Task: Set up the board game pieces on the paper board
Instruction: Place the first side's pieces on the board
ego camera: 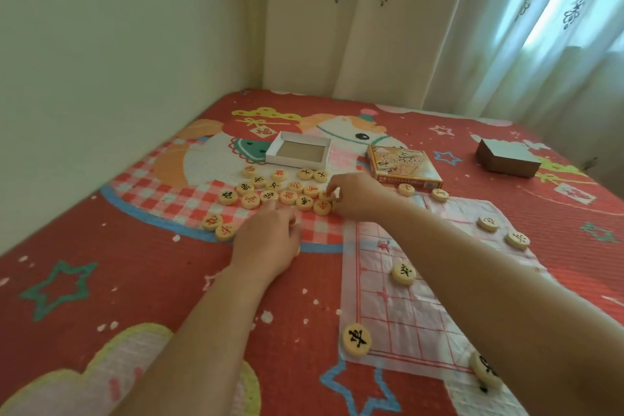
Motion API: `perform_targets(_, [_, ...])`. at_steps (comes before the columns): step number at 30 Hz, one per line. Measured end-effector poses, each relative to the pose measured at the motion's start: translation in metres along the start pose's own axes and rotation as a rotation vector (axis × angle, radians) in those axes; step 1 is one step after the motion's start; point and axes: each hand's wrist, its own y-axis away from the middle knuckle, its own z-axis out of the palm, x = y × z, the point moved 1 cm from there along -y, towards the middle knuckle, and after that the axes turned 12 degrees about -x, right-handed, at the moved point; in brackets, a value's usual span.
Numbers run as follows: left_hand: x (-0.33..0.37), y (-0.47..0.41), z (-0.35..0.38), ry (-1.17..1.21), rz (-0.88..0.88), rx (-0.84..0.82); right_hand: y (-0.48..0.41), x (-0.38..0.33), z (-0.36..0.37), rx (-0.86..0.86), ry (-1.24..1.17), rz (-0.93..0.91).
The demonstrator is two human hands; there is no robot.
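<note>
Paper board (405, 321) lies flat on my red cartoon bedspread (101, 263), to the right of my left arm and partly under my right forearm. Beyond it stand a printed game box (403, 165), a grey box (506, 159) well off to the right, and a white open tray (293, 163) further left. Between the tray and my hands lies the heap of round game pieces (280, 194), off the board to its left. My left hand (266, 243) rests at the heap's near edge, fingers curled under; I cannot tell whether they hold anything. My right hand (354, 199) reaches to the heap's right end, thumb and forefinger pinching one disc (326, 195). On the board sit a few pieces: a near-corner disc (357, 338) and a black-marked one (403, 273) further up.
</note>
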Motion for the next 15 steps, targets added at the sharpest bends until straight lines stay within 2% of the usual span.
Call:
perform_targets(6, [-0.003,-0.001,-0.004,0.132,0.012,0.144,-0.010,0.000,-0.009,0.046,-0.067,-0.026])
perform_targets(8, [-0.001,0.000,-0.011,0.159,0.026,0.249,-0.006,-0.004,-0.014,0.117,-0.134,-0.086])
perform_targets(10, [0.003,0.004,-0.019,0.150,0.059,0.287,-0.004,-0.012,-0.013,0.101,-0.105,-0.155])
perform_targets(12, [0.007,0.009,-0.021,0.057,0.077,0.154,-0.004,-0.021,-0.005,0.038,-0.007,-0.176])
perform_targets(15, [0.012,0.019,-0.016,-0.105,0.008,-0.116,-0.004,-0.026,0.001,0.028,-0.009,-0.191])
